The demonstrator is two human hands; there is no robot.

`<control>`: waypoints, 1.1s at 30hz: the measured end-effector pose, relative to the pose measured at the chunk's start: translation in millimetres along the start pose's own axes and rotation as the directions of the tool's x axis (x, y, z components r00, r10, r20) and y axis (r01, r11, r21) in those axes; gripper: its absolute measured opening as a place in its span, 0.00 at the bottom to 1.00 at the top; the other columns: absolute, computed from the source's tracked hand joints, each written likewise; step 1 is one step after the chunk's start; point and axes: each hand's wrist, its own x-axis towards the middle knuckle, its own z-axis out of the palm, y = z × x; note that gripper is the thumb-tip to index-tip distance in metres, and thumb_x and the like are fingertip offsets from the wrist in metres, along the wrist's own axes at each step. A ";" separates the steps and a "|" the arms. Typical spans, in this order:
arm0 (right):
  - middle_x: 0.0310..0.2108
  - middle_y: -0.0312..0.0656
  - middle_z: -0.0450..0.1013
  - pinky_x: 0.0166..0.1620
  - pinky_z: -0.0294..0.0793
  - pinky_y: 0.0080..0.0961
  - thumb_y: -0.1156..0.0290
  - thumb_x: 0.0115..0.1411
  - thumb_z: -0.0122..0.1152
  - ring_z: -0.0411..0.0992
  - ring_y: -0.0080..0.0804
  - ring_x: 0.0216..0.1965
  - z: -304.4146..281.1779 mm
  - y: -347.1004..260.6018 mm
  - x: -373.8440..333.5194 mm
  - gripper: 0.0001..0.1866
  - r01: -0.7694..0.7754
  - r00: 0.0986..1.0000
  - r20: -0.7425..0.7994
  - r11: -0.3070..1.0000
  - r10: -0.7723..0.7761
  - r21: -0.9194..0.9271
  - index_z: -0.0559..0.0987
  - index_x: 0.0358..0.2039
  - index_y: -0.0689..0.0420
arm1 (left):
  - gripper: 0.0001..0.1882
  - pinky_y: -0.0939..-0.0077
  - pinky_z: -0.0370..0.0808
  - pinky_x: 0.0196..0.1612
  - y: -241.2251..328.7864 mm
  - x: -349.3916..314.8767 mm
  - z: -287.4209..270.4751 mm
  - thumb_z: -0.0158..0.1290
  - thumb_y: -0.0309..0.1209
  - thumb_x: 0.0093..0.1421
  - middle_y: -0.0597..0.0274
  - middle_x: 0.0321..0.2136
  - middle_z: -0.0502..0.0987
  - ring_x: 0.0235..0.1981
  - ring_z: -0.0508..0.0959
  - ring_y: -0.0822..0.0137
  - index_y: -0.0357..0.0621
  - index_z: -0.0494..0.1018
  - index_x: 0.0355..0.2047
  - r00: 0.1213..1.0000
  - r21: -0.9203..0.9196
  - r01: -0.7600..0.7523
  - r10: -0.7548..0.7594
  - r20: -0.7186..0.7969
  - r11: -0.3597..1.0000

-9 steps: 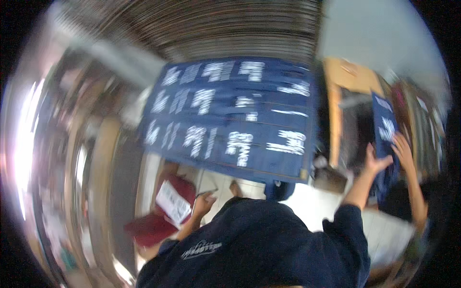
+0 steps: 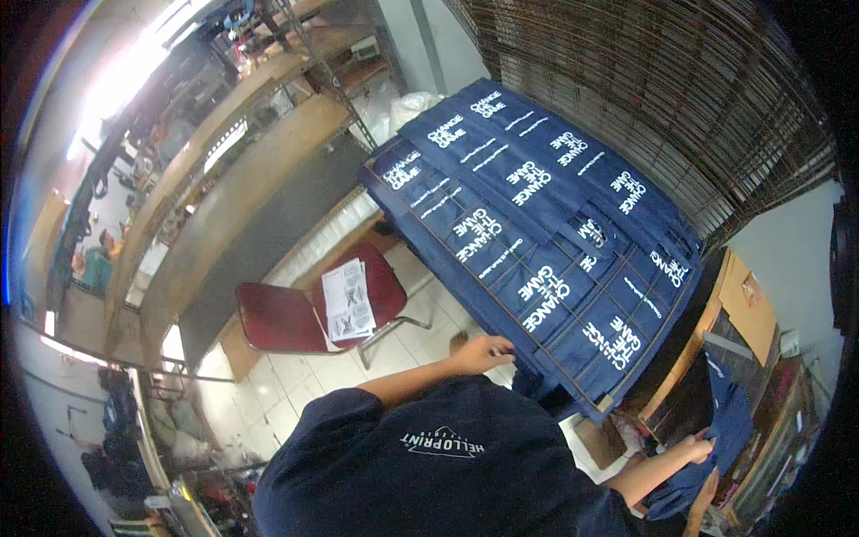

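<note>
My left hand is beside the near edge of a wire drying rack, its fingers curled together; what they hold, if anything, is too small to make out. Low on the right, my right hand grips a navy fabric piece, which hangs in loose folds. Another person's hand touches the lower part of that same cloth. Across the rack lie several navy fabric pieces with white printed lettering, some overlapping and some under the wires.
Raised wire racks are stacked at the back. On the left, a dark red chair bears printed sheets. Long wooden tables run behind it. Brown cardboard and a dark table stand right of the rack.
My view has turned, so the rack now slants to the right. My left hand has come from beside the chair to the rack's edge. The right-hand cloth, flatter earlier, now hangs lower and crumpled.
</note>
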 end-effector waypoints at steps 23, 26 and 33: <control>0.41 0.38 0.70 0.42 0.72 0.24 0.78 0.49 0.52 0.70 0.25 0.39 89.1 -94.4 -411.1 0.21 0.202 0.171 0.874 0.852 0.455 -0.483 0.69 0.47 0.60 | 0.25 0.66 0.70 0.46 66.1 163.8 -121.7 0.55 0.35 0.55 0.58 0.45 0.71 0.44 0.72 0.65 0.39 0.64 0.50 0.980 -0.966 0.200 -0.015 0.200 0.167; 0.42 0.37 0.70 0.48 0.64 0.23 0.80 0.50 0.50 0.67 0.25 0.41 91.5 -31.8 -387.6 0.18 0.298 0.229 0.865 0.813 0.447 -0.500 0.70 0.44 0.60 | 0.22 0.78 0.69 0.42 49.0 221.3 -138.4 0.55 0.30 0.55 0.59 0.40 0.73 0.39 0.72 0.71 0.33 0.66 0.48 0.999 -0.883 -0.026 0.029 -0.015 0.469; 0.33 0.35 0.69 0.23 0.66 0.26 0.68 0.52 0.59 0.66 0.25 0.31 69.8 114.8 -380.7 0.14 0.405 0.549 0.698 0.585 0.460 -0.703 0.71 0.38 0.57 | 0.18 0.76 0.72 0.38 -6.1 326.4 -152.6 0.56 0.26 0.50 0.54 0.31 0.78 0.32 0.78 0.67 0.37 0.72 0.43 0.933 -0.116 -0.247 0.204 -0.295 0.962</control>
